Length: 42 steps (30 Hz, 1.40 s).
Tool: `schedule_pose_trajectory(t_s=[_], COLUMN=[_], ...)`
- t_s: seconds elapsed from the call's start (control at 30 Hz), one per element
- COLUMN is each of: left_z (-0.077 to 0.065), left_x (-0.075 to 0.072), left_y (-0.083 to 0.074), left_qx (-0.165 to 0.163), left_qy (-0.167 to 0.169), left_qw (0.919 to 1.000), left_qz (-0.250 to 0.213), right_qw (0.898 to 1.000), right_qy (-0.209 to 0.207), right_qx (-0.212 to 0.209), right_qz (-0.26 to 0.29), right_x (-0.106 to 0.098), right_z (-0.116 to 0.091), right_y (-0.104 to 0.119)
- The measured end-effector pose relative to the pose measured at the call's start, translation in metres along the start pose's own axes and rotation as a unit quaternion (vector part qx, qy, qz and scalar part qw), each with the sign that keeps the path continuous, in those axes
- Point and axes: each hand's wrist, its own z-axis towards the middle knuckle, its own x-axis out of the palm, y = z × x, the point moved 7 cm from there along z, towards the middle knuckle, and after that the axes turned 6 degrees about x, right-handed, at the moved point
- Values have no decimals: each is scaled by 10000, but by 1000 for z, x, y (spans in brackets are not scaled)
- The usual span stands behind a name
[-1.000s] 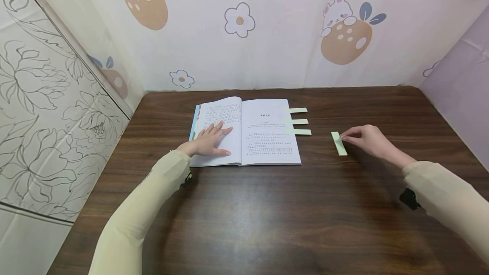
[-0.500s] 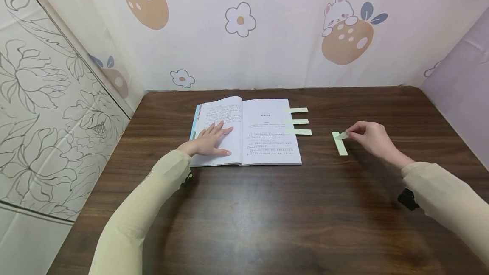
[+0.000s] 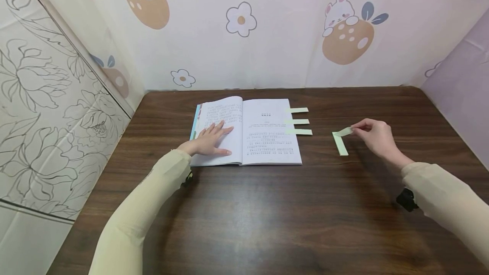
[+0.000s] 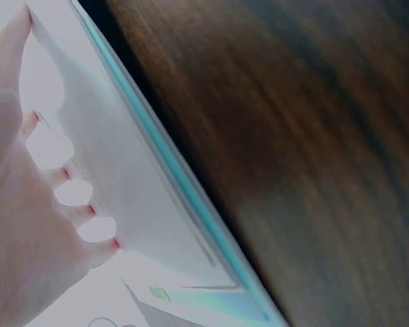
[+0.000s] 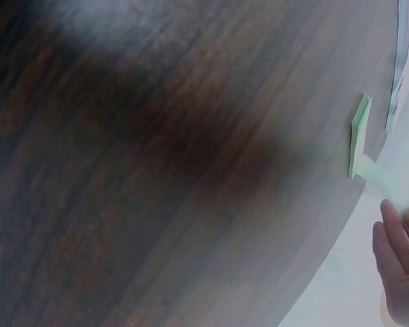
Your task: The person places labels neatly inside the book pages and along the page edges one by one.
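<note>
An open book [image 3: 267, 147] lies toward the back of the table, its pages printed with small text. My left hand [image 3: 208, 141] rests with spread fingers on the left page; the left wrist view shows the same hand [image 4: 41, 197] over the white paper. To the right of the book is a small pad of pale green sticky notes [image 3: 341, 145]. Between thumb and fingers my right hand [image 3: 376, 137] pinches the top sticky note [image 3: 346, 131], which is lifted and bent to the right, its other end still joined at the pad's far end.
Several pale green strips jut from the book's right edge, among them a top strip [image 3: 299, 110] and a lower strip [image 3: 302, 132]. Behind the dark wooden table [image 3: 244, 215] hangs a patterned curtain [image 3: 282, 33]. A flower-patterned panel [image 3: 42, 96] stands at the left.
My right hand has drawn back and up to the right, peeling the top sticky note further off the pad. My left hand has stayed on the page.
</note>
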Motion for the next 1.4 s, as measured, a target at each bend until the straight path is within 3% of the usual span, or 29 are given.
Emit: schedule_pose_trajectory(t_s=[0.4,0.67,1.17,1.4], left_z=[1,1,0,1], left_x=[0,0,-1,-1], left_y=[0,0,-1,-1], left_qx=[66,72,90,62], left_qy=[-11,-30,-76,-75], left_qw=[10000,10000,9999,9999], left_qz=[-20,-36,-22,-47], right_qw=[9991,9984,9980,9931], right_qy=[-290,-530,-68,158], right_qx=[304,205,294,651], right_qz=[-40,83,550,960], right_x=[0,-6,4,10], right_z=[1,4,6,6], right_y=[-3,1,9,7])
